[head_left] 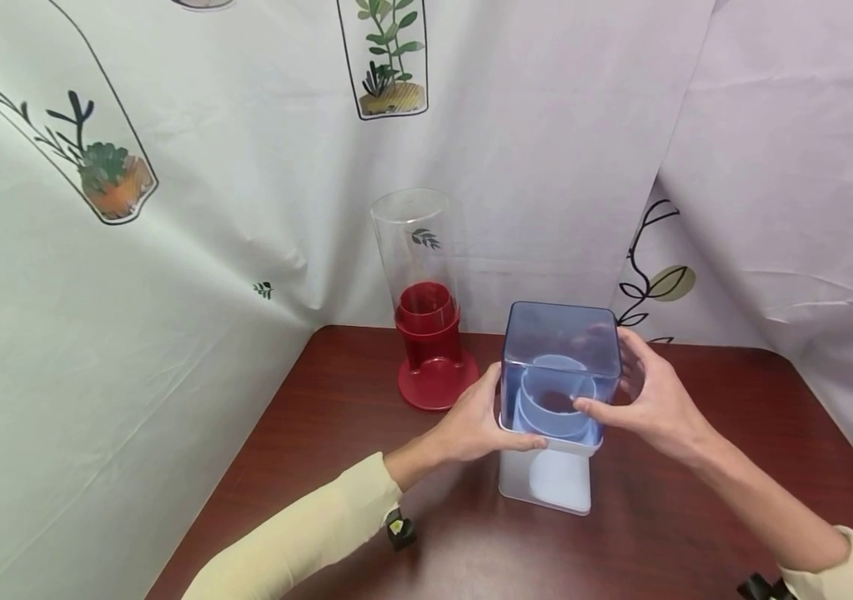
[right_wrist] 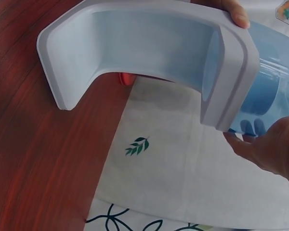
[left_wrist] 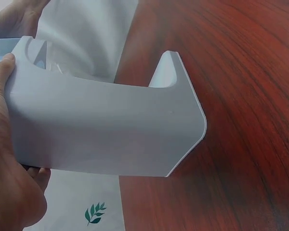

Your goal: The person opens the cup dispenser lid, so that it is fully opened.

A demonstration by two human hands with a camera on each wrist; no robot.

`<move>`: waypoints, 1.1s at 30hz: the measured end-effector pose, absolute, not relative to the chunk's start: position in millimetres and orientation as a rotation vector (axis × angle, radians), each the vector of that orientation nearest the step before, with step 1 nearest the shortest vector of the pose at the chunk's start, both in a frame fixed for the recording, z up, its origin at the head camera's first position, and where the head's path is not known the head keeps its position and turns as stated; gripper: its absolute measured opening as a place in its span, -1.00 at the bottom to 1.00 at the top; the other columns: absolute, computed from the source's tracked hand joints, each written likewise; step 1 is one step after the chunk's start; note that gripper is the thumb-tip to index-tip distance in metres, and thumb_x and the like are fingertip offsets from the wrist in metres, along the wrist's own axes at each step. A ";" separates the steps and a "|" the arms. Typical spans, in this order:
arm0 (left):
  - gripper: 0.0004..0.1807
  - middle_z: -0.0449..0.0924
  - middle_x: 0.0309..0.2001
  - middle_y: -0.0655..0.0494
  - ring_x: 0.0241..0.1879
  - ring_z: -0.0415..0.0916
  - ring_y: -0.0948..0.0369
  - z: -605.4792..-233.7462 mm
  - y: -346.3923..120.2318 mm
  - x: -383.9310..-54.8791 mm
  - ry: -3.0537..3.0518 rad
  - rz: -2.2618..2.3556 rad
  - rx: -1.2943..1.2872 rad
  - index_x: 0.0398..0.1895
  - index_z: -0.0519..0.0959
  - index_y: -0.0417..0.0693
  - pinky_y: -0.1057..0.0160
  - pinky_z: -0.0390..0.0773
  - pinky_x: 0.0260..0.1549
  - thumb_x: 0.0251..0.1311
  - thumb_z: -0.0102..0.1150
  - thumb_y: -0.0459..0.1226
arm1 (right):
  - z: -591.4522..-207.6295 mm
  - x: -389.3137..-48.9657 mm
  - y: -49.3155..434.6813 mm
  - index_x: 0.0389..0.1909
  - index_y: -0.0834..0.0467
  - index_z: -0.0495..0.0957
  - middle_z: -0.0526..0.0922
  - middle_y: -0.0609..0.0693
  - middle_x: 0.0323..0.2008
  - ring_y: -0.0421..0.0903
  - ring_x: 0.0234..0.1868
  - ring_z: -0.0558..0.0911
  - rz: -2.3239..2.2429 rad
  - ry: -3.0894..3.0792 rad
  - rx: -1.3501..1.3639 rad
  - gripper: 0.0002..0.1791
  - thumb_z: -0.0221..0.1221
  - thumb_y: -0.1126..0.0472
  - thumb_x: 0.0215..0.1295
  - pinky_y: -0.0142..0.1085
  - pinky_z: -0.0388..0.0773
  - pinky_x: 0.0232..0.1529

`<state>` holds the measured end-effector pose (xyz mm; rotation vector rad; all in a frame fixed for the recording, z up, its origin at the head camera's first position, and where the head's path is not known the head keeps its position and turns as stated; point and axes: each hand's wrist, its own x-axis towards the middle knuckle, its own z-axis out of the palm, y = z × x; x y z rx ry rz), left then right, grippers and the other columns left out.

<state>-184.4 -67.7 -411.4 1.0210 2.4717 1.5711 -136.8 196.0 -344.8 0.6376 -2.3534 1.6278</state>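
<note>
A square, see-through blue container (head_left: 561, 333) sits on a white dispenser stand (head_left: 514, 475) with a round collar showing inside. My left hand (head_left: 471, 425) grips the stand's upper rim from the left, thumb across the front. My right hand (head_left: 659, 408) holds the blue container from the right, thumb on its front face and fingers round the far side. In the left wrist view the stand's plain side wall (left_wrist: 101, 125) and bent foot show. The right wrist view shows its hollow front (right_wrist: 149, 43). Whether the foot touches the table cannot be told.
Behind and left on the dark red-brown table (head_left: 321, 400) stands a red dispenser base (head_left: 437, 387) with a clear open tube (head_left: 411, 242) upright on it. A white plant-print cloth (head_left: 546, 167) hangs along the table's back and sides.
</note>
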 end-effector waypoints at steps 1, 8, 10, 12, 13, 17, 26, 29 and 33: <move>0.05 0.52 0.22 0.26 0.13 0.53 0.32 -411.5 -68.0 -183.9 2.474 1.572 1.018 0.49 0.25 0.21 0.28 0.64 0.10 -0.07 0.70 -0.06 | -345.0 -136.9 195.6 0.50 0.19 0.31 0.62 -0.04 0.17 -0.23 0.07 0.68 1.633 -2.343 0.652 -0.06 0.54 0.42 0.11 -0.51 0.58 0.11; 0.05 0.51 0.24 0.27 0.14 0.53 0.33 -413.3 -67.8 -182.0 2.475 1.575 1.028 0.49 0.24 0.25 0.29 0.65 0.08 -0.06 0.69 -0.05 | -348.6 -137.4 195.3 0.49 0.14 0.33 0.64 -0.07 0.15 -0.17 0.02 0.68 1.602 -2.303 0.702 -0.04 0.55 0.46 0.05 -0.48 0.61 0.03; 0.05 0.52 0.23 0.27 0.13 0.53 0.33 -413.2 -67.4 -181.6 2.474 1.576 1.033 0.48 0.24 0.24 0.29 0.65 0.08 -0.07 0.70 -0.05 | -349.2 -136.9 195.4 0.48 0.13 0.33 0.64 -0.07 0.14 -0.16 -0.01 0.67 1.576 -2.304 0.704 -0.03 0.56 0.45 0.03 -0.47 0.62 0.00; 0.05 0.52 0.22 0.26 0.12 0.53 0.33 -412.4 -67.0 -181.3 2.481 1.571 1.037 0.48 0.25 0.23 0.29 0.65 0.07 -0.08 0.70 -0.05 | -349.4 -136.3 195.4 0.48 0.11 0.34 0.63 -0.06 0.13 -0.15 -0.02 0.67 1.554 -2.307 0.696 -0.01 0.58 0.44 0.01 -0.47 0.62 -0.01; 0.05 0.52 0.22 0.26 0.12 0.53 0.33 -411.8 -66.8 -181.3 2.487 1.568 1.039 0.47 0.25 0.22 0.29 0.65 0.07 -0.08 0.71 -0.05 | -349.3 -136.0 195.4 0.48 0.10 0.34 0.63 -0.06 0.13 -0.14 -0.02 0.67 1.548 -2.310 0.691 -0.01 0.59 0.44 0.00 -0.47 0.62 -0.01; 0.06 0.52 0.21 0.26 0.12 0.53 0.33 -410.3 -66.1 -181.5 2.495 1.559 1.038 0.47 0.25 0.23 0.30 0.65 0.06 -0.09 0.71 -0.06 | -348.4 -135.8 196.0 0.48 0.06 0.34 0.63 -0.06 0.13 -0.14 -0.01 0.66 1.534 -2.327 0.663 0.00 0.60 0.42 0.00 -0.46 0.62 0.00; 0.08 0.50 0.25 0.27 0.16 0.51 0.33 -410.5 -65.3 -182.3 2.479 1.575 1.017 0.51 0.23 0.23 0.28 0.63 0.11 -0.08 0.70 -0.04 | -344.0 -140.1 199.8 0.46 0.16 0.34 0.64 -0.07 0.17 -0.18 0.03 0.71 1.678 -2.317 0.677 -0.05 0.56 0.47 0.04 -0.46 0.63 0.05; 0.08 0.50 0.25 0.27 0.16 0.51 0.33 -410.7 -65.3 -182.8 2.487 1.569 1.013 0.51 0.23 0.22 0.28 0.63 0.11 -0.08 0.69 -0.03 | -342.1 -141.3 200.0 0.46 0.17 0.33 0.63 -0.05 0.18 -0.17 0.05 0.71 1.737 -2.311 0.676 -0.06 0.55 0.49 0.06 -0.45 0.64 0.06; 0.06 0.50 0.25 0.27 0.15 0.51 0.33 -411.4 -65.2 -184.4 2.500 1.556 1.010 0.51 0.23 0.23 0.29 0.64 0.09 -0.07 0.67 0.00 | -340.0 -141.6 199.7 0.46 0.15 0.32 0.62 -0.05 0.18 -0.15 0.05 0.71 1.773 -2.326 0.639 -0.08 0.54 0.47 0.09 -0.45 0.64 0.07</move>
